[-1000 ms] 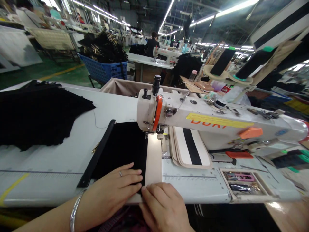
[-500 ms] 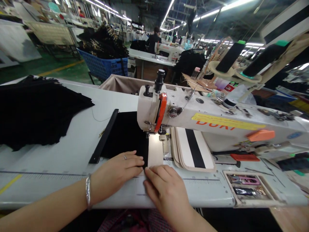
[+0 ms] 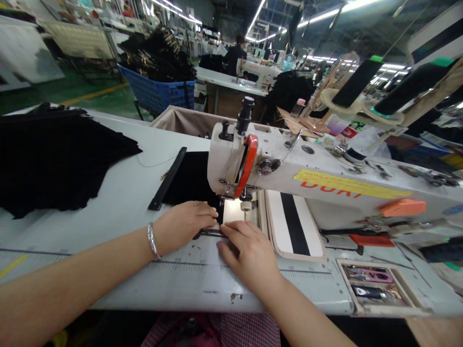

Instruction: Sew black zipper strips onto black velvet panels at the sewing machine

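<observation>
My left hand [image 3: 186, 222] lies flat on the near part of a black fabric piece [image 3: 190, 176], fingers stretched toward the needle area. My right hand [image 3: 249, 248] rests with its fingertips at the near edge of a cream strip [image 3: 233, 210] beside the black fabric, thumb apart from the fingers. Both pieces run under the head of a white sewing machine [image 3: 226, 154], whose presser foot partly hides them. A dark bar-like band [image 3: 168, 178] borders the fabric's left side. Right of the strip stands a stack of cream panels [image 3: 314, 236] with a black stripe.
A pile of black cloth [image 3: 61, 159] covers the table's left side. At the right front, a small tray [image 3: 376, 284] holds pink-handled snippers and small parts. Thread cones [image 3: 356, 82] stand behind the machine. A blue basket [image 3: 159, 96] is heaped with black pieces; a person [image 3: 235, 55] sits farther back.
Both hands have moved forward, toward the machine head, along with the black fabric and cream strip. Less of the strip shows in front of the presser foot. The view has shifted slightly.
</observation>
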